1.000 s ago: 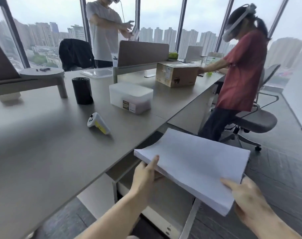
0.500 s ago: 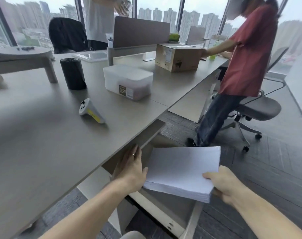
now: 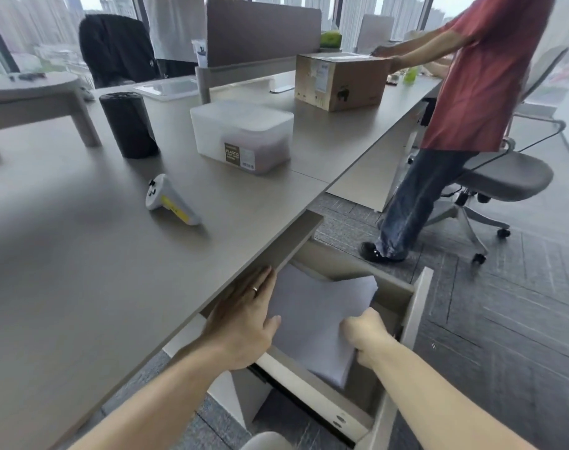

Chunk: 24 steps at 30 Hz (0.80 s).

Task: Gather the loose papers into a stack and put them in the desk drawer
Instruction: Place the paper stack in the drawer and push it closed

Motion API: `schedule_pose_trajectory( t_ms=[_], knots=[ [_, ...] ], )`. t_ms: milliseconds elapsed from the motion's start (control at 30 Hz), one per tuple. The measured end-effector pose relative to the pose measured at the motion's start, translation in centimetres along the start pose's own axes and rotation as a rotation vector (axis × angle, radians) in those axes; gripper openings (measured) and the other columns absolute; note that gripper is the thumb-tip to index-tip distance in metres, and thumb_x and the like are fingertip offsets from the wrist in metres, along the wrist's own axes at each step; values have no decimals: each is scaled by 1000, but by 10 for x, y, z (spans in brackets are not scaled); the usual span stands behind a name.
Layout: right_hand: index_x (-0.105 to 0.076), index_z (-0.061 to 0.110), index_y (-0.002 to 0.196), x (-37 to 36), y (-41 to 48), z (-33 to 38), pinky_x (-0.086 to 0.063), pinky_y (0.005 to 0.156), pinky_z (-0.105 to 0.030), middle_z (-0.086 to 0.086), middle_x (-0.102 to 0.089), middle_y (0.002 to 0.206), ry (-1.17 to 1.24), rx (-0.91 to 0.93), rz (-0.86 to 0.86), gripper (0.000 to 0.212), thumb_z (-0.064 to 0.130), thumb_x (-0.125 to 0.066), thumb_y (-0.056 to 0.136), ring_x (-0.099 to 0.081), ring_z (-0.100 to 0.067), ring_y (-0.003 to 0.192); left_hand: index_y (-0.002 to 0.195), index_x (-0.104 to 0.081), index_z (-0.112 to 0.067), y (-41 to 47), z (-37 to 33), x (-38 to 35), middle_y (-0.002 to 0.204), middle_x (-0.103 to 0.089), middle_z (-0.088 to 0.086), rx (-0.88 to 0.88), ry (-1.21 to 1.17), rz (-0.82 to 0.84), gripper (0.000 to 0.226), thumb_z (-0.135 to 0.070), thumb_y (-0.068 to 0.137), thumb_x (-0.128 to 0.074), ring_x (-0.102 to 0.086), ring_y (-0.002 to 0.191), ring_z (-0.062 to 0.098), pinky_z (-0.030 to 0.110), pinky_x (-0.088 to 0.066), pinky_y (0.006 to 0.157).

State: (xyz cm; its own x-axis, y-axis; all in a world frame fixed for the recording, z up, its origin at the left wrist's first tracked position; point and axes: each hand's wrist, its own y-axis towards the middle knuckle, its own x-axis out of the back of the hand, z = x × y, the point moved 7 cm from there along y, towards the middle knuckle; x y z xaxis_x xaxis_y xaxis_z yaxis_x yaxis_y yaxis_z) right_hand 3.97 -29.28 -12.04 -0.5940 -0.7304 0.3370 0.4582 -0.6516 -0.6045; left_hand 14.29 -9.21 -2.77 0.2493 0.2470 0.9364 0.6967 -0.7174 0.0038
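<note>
A thick stack of white papers (image 3: 315, 316) lies inside the open desk drawer (image 3: 419, 306), under the desk's front edge. My left hand (image 3: 244, 319) lies flat on the stack's left edge, fingers spread, a ring on one finger. My right hand (image 3: 366, 336) grips the stack's right near edge, fingers curled around it. The stack's far left part is hidden under the desktop (image 3: 81, 271).
On the desk stand a white handheld controller (image 3: 169, 199), a black cylinder (image 3: 129, 125), a clear plastic box (image 3: 241, 134) and a cardboard box (image 3: 338, 79). A person in a red shirt (image 3: 481, 76) stands at the right beside a grey office chair (image 3: 504, 180).
The stack has gone from above the drawer down into it. Both hands moved down and forward with it, and my view tilted down.
</note>
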Motion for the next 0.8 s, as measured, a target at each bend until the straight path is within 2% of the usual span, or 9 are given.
schedule_pose_trajectory(
  t_ms=[100,233,367,467,533,633,700,800],
  knots=[
    [-61,3,116,-7,3,-7,-43,65,-28,-20,-67,113,50,-22,8,34,13,-54,85,-66,-35,99,166,1,-18,0,-1,1,175,3,-4,-13,10,-7,78,-42,104,-42,3,160,10,26,2,125],
    [-60,4,123,-12,19,-14,-57,78,-37,-18,-68,117,-23,8,2,53,18,-54,73,-68,-35,101,166,1,-17,0,-2,0,175,2,-3,-18,50,-21,80,-43,104,-42,3,161,12,25,3,124],
    [-55,4,134,-8,21,-20,-54,82,-36,-18,-66,129,-88,-6,8,65,23,-56,72,-67,-36,112,166,1,-17,1,-2,-2,175,2,-3,-19,74,-18,79,-44,104,-41,3,161,12,27,2,125],
    [-33,6,154,-10,-8,-12,-48,103,-38,-18,-50,150,-147,-57,17,73,20,-59,87,-55,-37,133,166,1,-19,0,-2,-2,175,4,-5,-10,71,-23,79,-43,104,-41,4,161,11,29,-2,125],
    [-19,3,157,-6,-10,-8,-44,101,-38,-24,-38,157,-165,-21,-54,77,10,-59,91,-48,-41,139,166,2,-19,0,-2,-2,175,4,-5,-10,75,-25,79,-43,104,-41,4,161,10,30,-3,125],
    [-23,-2,156,8,2,-11,-44,111,-51,-30,-36,157,-85,-1,-158,88,6,-67,81,-46,-48,139,166,3,-20,0,-1,-2,175,6,-6,-4,81,-19,79,-44,104,-40,5,160,10,30,-3,125],
    [-31,-10,151,13,4,-14,-48,108,-50,-29,-47,149,-16,-47,-137,83,9,-69,80,-53,-46,131,166,4,-20,0,0,-3,175,5,-6,1,82,-19,79,-44,104,-40,4,161,10,31,-5,125],
    [-28,-12,150,14,3,-18,-44,94,-39,-22,-49,139,-5,-77,-85,77,11,-67,88,-53,-36,120,166,3,-19,0,0,-4,175,5,-5,5,83,-19,80,-44,103,-40,3,161,11,33,-6,126]
  ],
)
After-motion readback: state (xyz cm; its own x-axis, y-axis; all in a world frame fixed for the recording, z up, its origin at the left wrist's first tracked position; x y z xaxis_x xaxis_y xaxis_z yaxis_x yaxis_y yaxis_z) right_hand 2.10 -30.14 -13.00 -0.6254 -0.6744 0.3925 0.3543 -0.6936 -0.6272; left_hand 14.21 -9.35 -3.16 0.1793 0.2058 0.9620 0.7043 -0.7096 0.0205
